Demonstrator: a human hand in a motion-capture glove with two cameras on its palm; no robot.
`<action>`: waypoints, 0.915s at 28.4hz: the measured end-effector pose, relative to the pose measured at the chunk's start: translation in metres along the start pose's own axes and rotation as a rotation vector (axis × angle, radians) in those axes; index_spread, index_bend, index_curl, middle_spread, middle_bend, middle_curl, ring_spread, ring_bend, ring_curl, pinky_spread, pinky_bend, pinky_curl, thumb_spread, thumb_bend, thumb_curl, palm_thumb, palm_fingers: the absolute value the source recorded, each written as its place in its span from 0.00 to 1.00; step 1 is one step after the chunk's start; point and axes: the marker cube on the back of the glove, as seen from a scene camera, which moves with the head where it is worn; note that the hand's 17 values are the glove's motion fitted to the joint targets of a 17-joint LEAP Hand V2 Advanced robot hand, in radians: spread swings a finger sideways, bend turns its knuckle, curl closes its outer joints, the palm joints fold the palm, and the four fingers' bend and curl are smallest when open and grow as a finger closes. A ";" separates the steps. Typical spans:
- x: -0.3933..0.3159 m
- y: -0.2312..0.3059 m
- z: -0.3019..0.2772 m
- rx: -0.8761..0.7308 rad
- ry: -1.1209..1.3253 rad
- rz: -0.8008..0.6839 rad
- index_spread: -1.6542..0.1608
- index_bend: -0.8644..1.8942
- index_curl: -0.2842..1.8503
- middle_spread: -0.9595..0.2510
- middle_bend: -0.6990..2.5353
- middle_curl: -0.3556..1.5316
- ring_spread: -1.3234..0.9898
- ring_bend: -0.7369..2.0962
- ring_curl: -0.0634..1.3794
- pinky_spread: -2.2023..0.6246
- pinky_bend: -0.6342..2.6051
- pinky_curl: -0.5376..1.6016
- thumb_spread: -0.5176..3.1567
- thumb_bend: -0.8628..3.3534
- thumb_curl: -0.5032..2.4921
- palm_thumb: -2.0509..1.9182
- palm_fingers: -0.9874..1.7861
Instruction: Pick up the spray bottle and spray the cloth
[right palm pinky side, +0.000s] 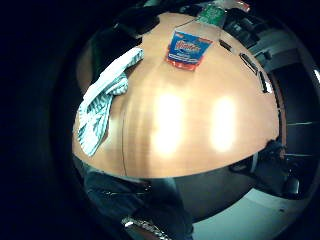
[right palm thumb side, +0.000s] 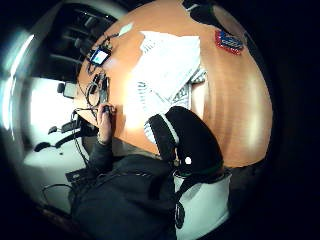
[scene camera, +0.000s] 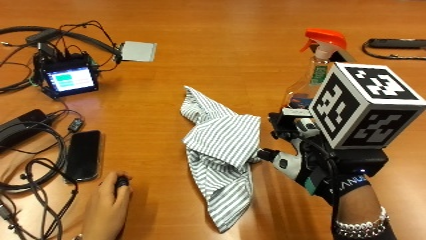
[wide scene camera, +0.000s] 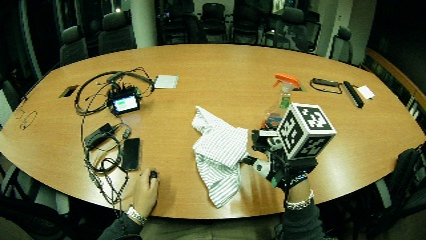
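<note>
The gloved right hand (scene camera: 299, 155) hovers near the table's near edge with fingers loosely curled, holding nothing. Touching or just left of it lies 1 striped cloth (scene camera: 223, 150), long axis near to far. 1 spray bottle (scene camera: 318, 65) stands upright just beyond the hand, so the reach goes straight forward.

An office meeting room: a large oval wooden counter (wide scene camera: 219, 65) of the conference kind, ringed by dark swivel office chairs (wide scene camera: 116, 31) along its far edge and sides. Cabled electronics lie on it: a small lit screen device (wide scene camera: 125, 103), a phone (wide scene camera: 130, 153).
</note>
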 end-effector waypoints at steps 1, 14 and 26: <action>0.000 0.000 0.000 0.000 0.000 0.000 0.79 0.43 0.17 0.77 0.27 0.21 0.57 0.33 0.06 0.82 0.32 0.29 0.26 0.26 0.19 0.61 0.51; -0.009 -0.003 0.014 -0.031 -0.004 -0.019 0.69 0.43 0.24 0.76 0.27 0.27 0.57 0.33 0.12 0.86 0.33 0.36 0.41 0.26 0.21 0.62 0.49; -0.018 -0.030 0.019 -0.023 0.027 0.012 0.68 0.41 0.27 0.76 0.27 0.30 0.57 0.33 0.15 0.87 0.32 0.37 0.45 0.24 0.23 0.63 0.51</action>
